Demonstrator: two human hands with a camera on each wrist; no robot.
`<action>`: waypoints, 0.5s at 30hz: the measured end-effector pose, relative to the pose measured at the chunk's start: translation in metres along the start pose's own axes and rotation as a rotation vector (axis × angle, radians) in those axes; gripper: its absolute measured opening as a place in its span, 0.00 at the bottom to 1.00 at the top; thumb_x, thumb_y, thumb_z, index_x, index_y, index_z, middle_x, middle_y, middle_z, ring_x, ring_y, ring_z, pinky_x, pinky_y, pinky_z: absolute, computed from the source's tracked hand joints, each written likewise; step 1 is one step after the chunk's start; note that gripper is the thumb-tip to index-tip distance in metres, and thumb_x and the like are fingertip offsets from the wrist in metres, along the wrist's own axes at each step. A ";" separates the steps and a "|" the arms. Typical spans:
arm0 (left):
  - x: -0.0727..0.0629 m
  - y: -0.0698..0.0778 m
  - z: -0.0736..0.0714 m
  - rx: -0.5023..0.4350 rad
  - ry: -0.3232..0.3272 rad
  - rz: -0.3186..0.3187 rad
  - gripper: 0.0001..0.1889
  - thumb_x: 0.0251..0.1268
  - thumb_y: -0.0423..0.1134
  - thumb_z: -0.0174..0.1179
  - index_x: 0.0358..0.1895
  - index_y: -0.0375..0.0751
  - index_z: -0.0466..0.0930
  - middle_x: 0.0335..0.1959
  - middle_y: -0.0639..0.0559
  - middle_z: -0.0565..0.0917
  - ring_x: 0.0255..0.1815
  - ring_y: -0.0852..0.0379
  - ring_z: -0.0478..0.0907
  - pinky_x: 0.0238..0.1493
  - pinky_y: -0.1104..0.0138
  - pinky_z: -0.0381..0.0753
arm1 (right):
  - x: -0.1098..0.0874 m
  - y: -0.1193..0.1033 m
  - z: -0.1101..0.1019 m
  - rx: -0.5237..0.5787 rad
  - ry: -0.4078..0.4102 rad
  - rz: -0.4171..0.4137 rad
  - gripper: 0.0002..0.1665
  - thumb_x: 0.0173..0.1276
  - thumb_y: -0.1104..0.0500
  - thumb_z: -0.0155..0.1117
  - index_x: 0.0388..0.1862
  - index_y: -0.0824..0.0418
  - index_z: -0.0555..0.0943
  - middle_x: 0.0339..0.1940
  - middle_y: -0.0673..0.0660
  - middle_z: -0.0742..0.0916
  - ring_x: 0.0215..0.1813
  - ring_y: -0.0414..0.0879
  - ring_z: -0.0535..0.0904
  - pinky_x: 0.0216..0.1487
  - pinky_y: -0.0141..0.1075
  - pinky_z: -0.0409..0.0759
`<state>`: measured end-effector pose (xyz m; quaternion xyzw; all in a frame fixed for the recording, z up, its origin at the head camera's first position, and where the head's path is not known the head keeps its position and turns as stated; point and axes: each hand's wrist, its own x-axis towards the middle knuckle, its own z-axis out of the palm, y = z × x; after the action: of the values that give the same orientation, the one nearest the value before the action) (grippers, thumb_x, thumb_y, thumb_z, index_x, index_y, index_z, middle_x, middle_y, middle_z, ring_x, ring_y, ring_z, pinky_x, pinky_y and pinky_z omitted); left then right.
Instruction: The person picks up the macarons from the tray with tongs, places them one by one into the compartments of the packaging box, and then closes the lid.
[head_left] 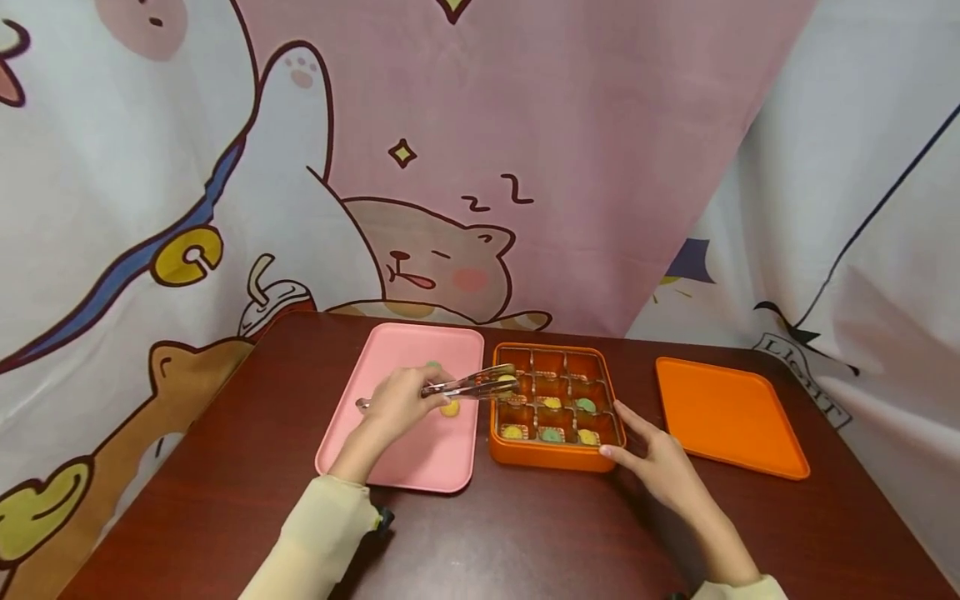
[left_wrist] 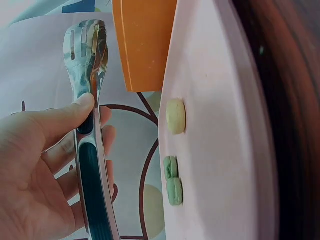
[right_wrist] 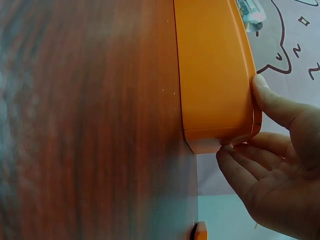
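Note:
My left hand (head_left: 400, 406) grips metal tongs (left_wrist: 96, 185) with dark handle inserts. Their tips reach over the left column of an orange divided box (head_left: 551, 457), with a yellow macaron (head_left: 507, 379) seemingly between them. Several yellow and green macarons sit in the box's nearer compartments. Below the left hand lies a pink tray (head_left: 423, 473); the left wrist view shows a yellow macaron (left_wrist: 176, 116) and two green macarons (left_wrist: 174, 191) on it. My right hand (head_left: 663, 471) holds the box's near right corner, thumb at the rim and fingers against the side wall.
An orange lid-like tray (head_left: 731, 417) lies flat on the dark wood table (head_left: 540, 533), right of the box. Behind the table hangs a cartoon-printed curtain (head_left: 585, 167).

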<state>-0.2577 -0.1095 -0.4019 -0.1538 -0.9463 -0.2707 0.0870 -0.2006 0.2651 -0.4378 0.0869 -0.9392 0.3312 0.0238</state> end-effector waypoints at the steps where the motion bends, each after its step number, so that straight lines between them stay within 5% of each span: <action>1: 0.001 0.001 0.001 0.003 -0.003 -0.004 0.12 0.56 0.44 0.72 0.44 0.59 0.87 0.40 0.59 0.90 0.44 0.53 0.86 0.42 0.55 0.79 | 0.000 0.000 0.000 0.001 0.000 -0.001 0.48 0.67 0.42 0.66 0.78 0.62 0.61 0.75 0.68 0.69 0.74 0.69 0.65 0.66 0.66 0.66; 15: 0.012 0.014 0.012 0.039 -0.060 -0.078 0.13 0.57 0.44 0.73 0.46 0.58 0.88 0.44 0.56 0.88 0.41 0.54 0.84 0.41 0.56 0.79 | -0.001 -0.001 -0.002 0.026 -0.006 0.000 0.47 0.68 0.44 0.66 0.78 0.63 0.60 0.76 0.68 0.68 0.74 0.69 0.64 0.67 0.66 0.66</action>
<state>-0.2656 -0.0888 -0.4025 -0.1230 -0.9589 -0.2507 0.0509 -0.1998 0.2655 -0.4358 0.0885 -0.9349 0.3432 0.0197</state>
